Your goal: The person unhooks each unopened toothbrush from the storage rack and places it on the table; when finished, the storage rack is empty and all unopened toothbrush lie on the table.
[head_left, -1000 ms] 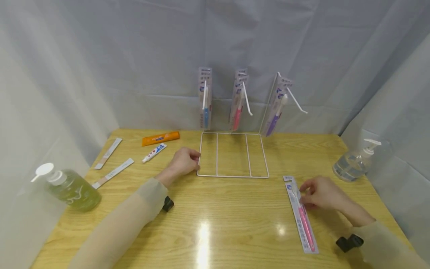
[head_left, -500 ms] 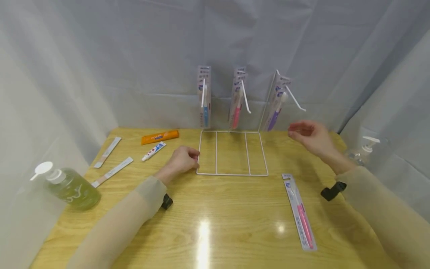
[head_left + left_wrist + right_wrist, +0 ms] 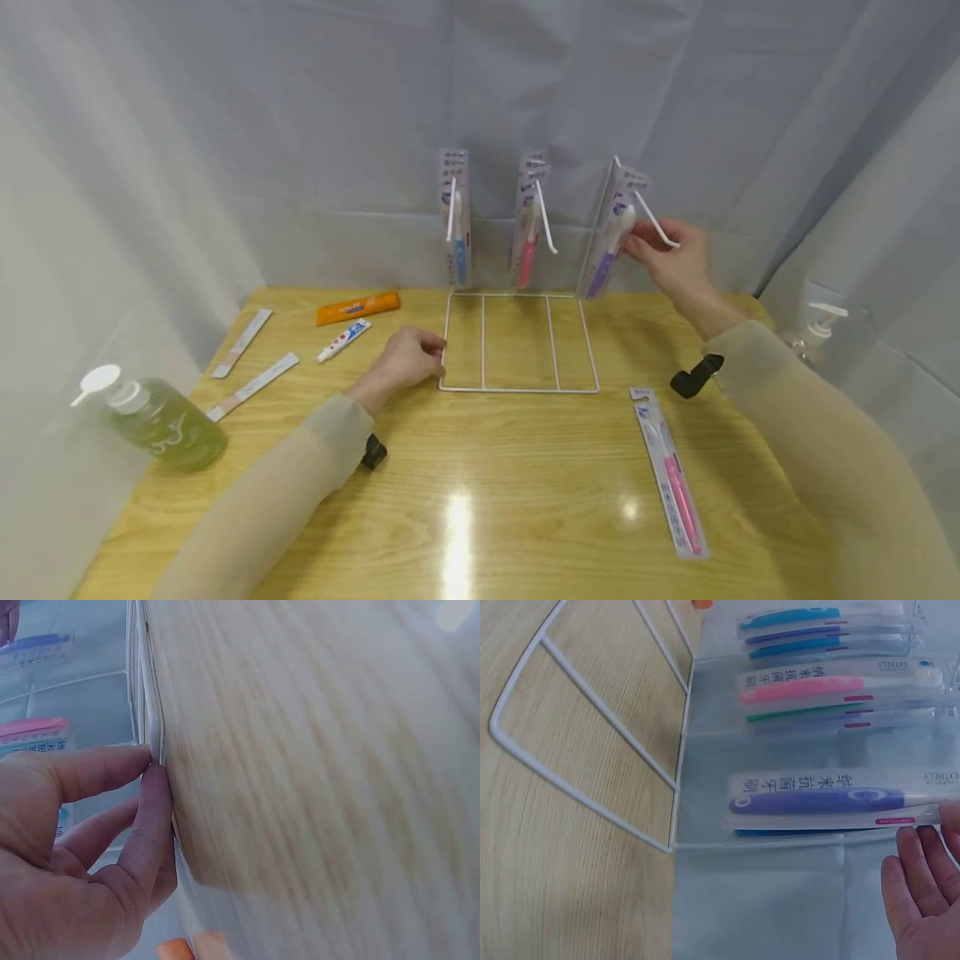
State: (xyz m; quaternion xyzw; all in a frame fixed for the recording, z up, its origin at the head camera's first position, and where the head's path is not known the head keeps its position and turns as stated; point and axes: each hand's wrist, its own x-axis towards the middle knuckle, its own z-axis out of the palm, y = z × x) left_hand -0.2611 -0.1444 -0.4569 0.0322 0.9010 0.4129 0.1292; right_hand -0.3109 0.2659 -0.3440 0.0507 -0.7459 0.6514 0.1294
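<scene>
A white wire rack stands at the back of the table, packaged toothbrushes on its three hooks. My left hand pinches the left side of its base; in the left wrist view, thumb and fingertips meet on the wire. At the right hook, my right hand pinches the edge of a purple toothbrush in its pack, the thumb over the front in the right wrist view. More packs hang partly hidden behind it. A pink packaged toothbrush lies flat at the right front.
An orange tube, a small toothpaste tube and two flat paper strips lie on the left. A green pump bottle stands near the left edge. The clear pump bottle at right is partly hidden behind my right arm.
My right hand has left the pink packaged toothbrush on the table, risen to the right hook and taken the edge of the purple one. My left hand stays on the rack base.
</scene>
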